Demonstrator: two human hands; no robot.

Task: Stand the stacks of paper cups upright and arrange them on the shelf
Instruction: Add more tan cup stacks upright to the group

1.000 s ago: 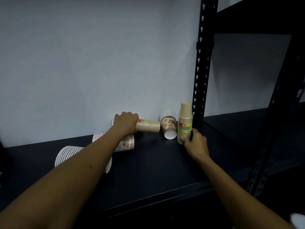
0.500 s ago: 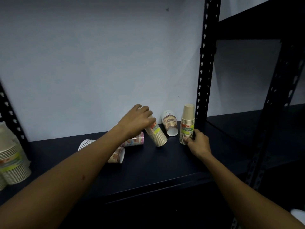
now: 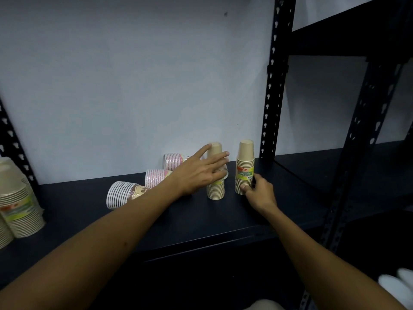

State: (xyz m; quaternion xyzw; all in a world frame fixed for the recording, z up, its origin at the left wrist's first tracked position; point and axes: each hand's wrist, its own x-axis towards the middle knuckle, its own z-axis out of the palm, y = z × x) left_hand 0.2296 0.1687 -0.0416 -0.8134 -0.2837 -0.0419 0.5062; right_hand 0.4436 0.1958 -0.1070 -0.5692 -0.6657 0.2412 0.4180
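Head view: my left hand [image 3: 201, 173] — fingers spread, released — has just stood a second kraft stack [image 3: 215, 189] upright; right fingers [image 3: 245, 187] grip the first stack [image 3: 245, 166] — three still lie toppled.

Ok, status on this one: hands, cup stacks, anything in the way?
Left hand open, fingers spread over second kraft stack, upright. Right hand pinching first kraft stack, upright. Three stacks lying down. Nothing blocking.

Both our arms reach forward over the dark shelf [image 3: 201, 222]. Our left hand [image 3: 201, 173] is spread wide above it, fingers straight and fanned. Our right hand [image 3: 259, 193] sits low near the shelf's right post, fingers curled in a pinch.
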